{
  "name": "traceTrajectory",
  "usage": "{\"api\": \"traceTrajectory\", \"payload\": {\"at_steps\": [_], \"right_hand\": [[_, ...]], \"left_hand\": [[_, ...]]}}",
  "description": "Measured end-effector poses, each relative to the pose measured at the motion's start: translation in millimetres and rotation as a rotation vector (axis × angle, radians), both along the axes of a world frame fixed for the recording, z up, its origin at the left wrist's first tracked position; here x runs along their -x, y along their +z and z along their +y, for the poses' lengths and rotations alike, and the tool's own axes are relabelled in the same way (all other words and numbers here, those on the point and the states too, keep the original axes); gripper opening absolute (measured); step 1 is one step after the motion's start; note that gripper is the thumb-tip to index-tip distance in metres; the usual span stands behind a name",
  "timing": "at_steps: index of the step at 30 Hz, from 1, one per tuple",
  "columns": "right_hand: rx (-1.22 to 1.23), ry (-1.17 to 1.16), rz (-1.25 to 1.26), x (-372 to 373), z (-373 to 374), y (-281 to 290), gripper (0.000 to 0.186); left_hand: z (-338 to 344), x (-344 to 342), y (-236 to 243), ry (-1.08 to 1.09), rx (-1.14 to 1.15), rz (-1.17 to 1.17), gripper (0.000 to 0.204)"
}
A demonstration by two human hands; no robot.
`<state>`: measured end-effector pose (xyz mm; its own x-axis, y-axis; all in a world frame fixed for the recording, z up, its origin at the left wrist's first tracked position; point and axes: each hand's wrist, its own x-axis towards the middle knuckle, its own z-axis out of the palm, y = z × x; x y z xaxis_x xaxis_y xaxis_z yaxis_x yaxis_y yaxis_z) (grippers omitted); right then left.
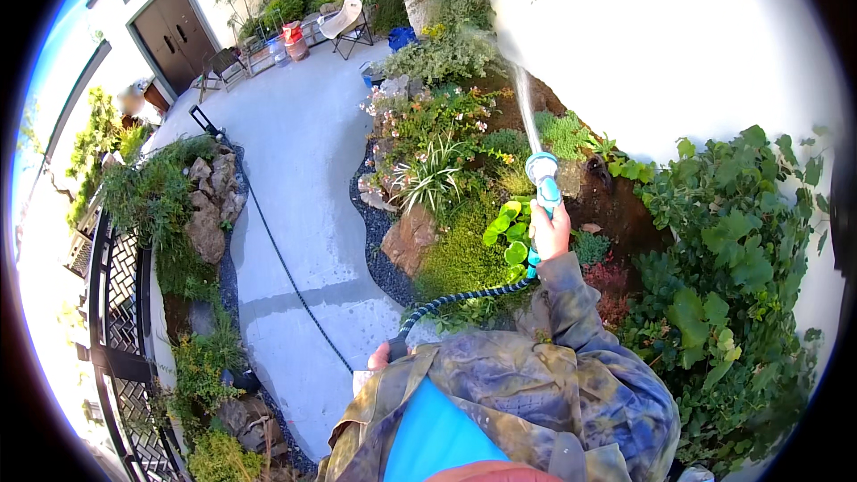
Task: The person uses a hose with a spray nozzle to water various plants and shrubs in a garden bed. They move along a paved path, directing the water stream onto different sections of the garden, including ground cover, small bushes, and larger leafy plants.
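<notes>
My right hand [551, 232] is wrapped round the handle of a light blue and white hose spray nozzle [543, 175], held out over a planted bed. From its head a jet of water [525, 107] shoots away toward the far bushes by the white wall. A black-and-blue striped garden hose [466, 297] runs from the bottom of the nozzle back to my left hand [379, 357], which is closed on it in front of my body. The jacket hides part of that hand. Beyond it, the hose trails along the paved path to the far left.
Rocks [409, 241] and flowering plants edge the curving concrete path [303, 214]. A leafy vine [714, 259] fills the right side. Another rock bed [214, 196] and a dark metal railing [120, 330] line the left. Far off stand a folding chair [346, 22] and a double door [174, 36].
</notes>
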<state>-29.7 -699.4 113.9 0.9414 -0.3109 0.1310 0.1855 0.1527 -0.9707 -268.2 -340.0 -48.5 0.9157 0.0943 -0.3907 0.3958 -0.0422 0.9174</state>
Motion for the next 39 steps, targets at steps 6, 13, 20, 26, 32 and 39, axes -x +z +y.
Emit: {"api": "traceTrajectory", "payload": {"at_steps": [6, 13, 20, 26, 32, 39], "right_hand": [[0.058, 0.057, -0.026, -2.4, 2.7, -1.7, 0.015], [0.133, 0.108, 0.004, -9.0, 26.3, -5.1, 0.017], [0.301, 0.063, -0.007, -25.4, 51.7, -21.7, 0.021], [0.319, 0.191, -0.023, -29.3, 75.7, -8.7, 0.022], [0.381, 0.151, -0.003, -47.4, 79.9, -19.7, 0.024], [0.195, -0.048, -0.151, -31.0, 65.9, 41.9, 0.02]], "left_hand": [[-8.1, 0.0, 16.3, 0.013, 0.006, -0.028, 0.031], [-3.7, 7.3, 13.1, 0.075, 0.09, -0.047, 0.029], [4.2, 15.1, 6.9, 0.131, 0.157, -0.042, 0.027], [14.8, 18.9, -6.8, 0.191, 0.284, 0.0, 0.026], [23.3, 24.5, -11.9, 0.146, 0.232, -0.008, 0.054], [8.7, 11.1, 31.2, 0.065, 0.113, -0.098, 0.038]]}}
